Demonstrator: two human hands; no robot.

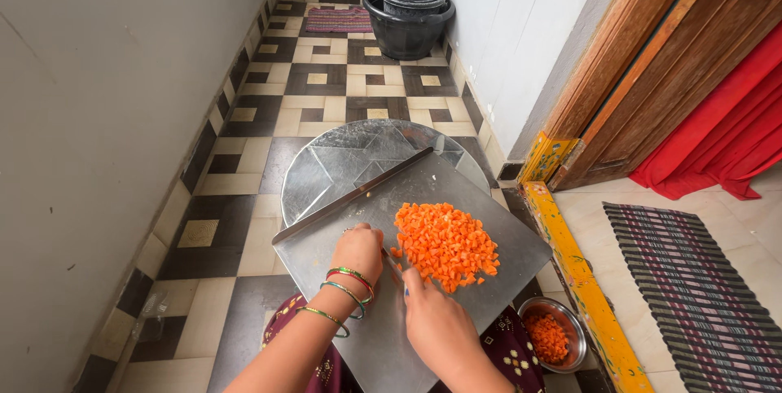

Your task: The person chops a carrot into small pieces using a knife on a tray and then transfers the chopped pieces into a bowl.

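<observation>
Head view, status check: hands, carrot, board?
Left hand fisted on steel board. Right hand beside diced carrot pile; grip unclear. Long knife lies across board behind.

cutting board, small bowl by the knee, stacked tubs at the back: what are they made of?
Cutting board: looks like bare sheet metal, probably steel; grey, dull sheen, thin edge.
Small bowl holding carrot pieces: polished metal, likely stainless; bright reflective rim.
Stacked tubs: probably moulded plastic or rubber; black, matte, thick rolled rims. Cannot confirm from this view.
</observation>
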